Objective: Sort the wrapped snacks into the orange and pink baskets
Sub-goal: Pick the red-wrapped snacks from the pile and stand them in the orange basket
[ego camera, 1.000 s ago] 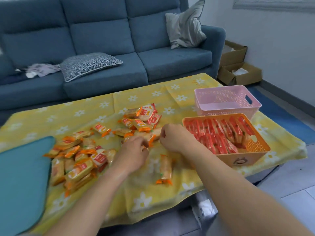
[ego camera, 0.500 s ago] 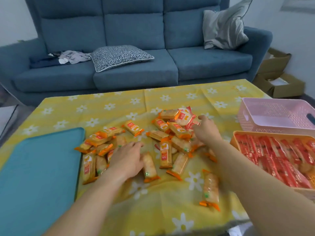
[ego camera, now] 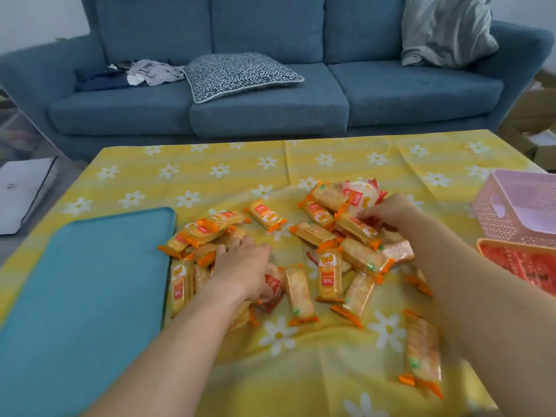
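Since the earlier frame the view has swung left, so the pink basket point(ego camera: 517, 203) and orange basket point(ego camera: 517, 260) now sit cut off at the right edge, and the right hand point(ego camera: 388, 213) has reached deeper into the far cluster of snacks point(ego camera: 328, 275). Its fingers are curled down onto a red-labelled pack point(ego camera: 356, 228) at the top of that cluster, touching it; whether they have actually closed on it I cannot tell. The left hand point(ego camera: 243, 266) lies palm down with fingers loosely spread over the near-left heap, covering a red-and-white pack point(ego camera: 272, 285) (only its edge shows), and nothing is plainly gripped.

The snacks lie scattered across the middle of the worktop point(ego camera: 210, 173), on its yellow daisy cloth, in two loose groups with a few strays between; one orange-ended pack point(ego camera: 421, 353) lies apart near the front right. The orange basket holds red packs. A teal tray point(ego camera: 81, 296) lies flat at the left, just beside the left heap. A blue sofa point(ego camera: 270, 94) stands beyond.
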